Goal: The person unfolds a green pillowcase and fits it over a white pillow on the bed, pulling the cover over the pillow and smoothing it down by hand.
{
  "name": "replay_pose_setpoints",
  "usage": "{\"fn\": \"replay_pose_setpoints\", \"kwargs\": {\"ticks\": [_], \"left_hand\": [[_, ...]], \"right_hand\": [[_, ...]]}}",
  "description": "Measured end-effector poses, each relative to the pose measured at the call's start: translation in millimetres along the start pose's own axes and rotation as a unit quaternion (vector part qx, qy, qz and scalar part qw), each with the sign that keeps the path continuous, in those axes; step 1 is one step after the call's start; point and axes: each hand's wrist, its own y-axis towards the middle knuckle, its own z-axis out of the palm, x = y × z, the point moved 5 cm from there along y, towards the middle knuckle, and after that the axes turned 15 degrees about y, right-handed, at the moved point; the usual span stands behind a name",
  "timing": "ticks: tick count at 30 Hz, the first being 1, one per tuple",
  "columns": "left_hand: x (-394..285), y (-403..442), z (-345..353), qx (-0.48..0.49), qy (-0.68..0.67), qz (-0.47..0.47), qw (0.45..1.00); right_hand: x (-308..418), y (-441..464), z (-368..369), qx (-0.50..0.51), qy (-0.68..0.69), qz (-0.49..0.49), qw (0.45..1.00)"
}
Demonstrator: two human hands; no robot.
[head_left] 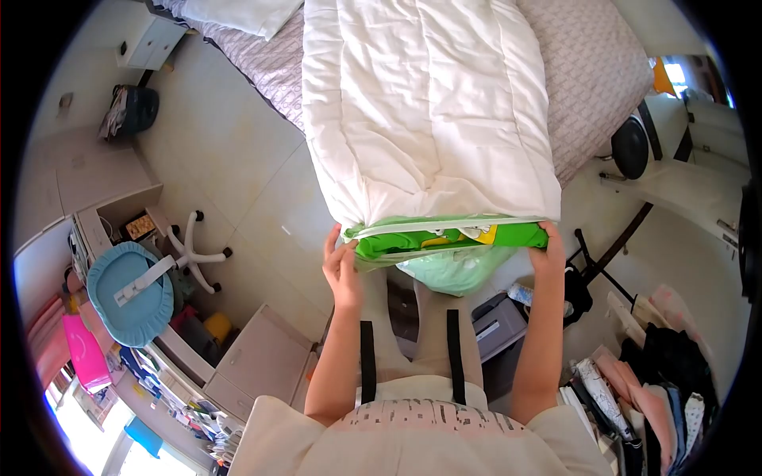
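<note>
A white quilt-like cover (429, 103) lies lengthwise over the bed, its near end drawn out past the mattress toward my body. At that end a long slit with white edges gapes, and bright green cloth (520, 235) with yellow patches shows inside. My left hand (343, 266) pinches the slit's left corner. Fingers of my right hand (549, 247) are closed round its right corner. Between the two hands the edge is stretched nearly straight. Pale green, thin material (456, 271) hangs beneath the slit, above my legs. What lies deeper inside is hidden.
The bed (591, 79) has a patterned grey-mauve sheet. At left stand a swivel chair (131, 289) with a blue cover and a low cabinet (262, 353). A grey storage box (498, 327) is by my legs; piled clothes (659, 381) lie at lower right.
</note>
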Motion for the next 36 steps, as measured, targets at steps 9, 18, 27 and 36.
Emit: {"fn": "replay_pose_setpoints", "kwargs": {"ticks": [9,18,27,36], "left_hand": [[-31,0,4,-0.114,0.282,0.151,0.94],[-7,7,-11,-0.07,-0.123,-0.006,0.99],[-48,37,-36,0.148,-0.233,0.011,0.961],[10,25,-45,0.189,0.408,-0.085,0.889]], "right_hand": [[-2,-8,14,0.018,-0.039,0.006,0.999],[-3,-1,7,0.016,-0.062,0.032,0.997],[-6,-19,28,0.031,-0.009,0.106,0.994],[-17,-37,37,0.007,-0.012,0.042,0.999]]}}
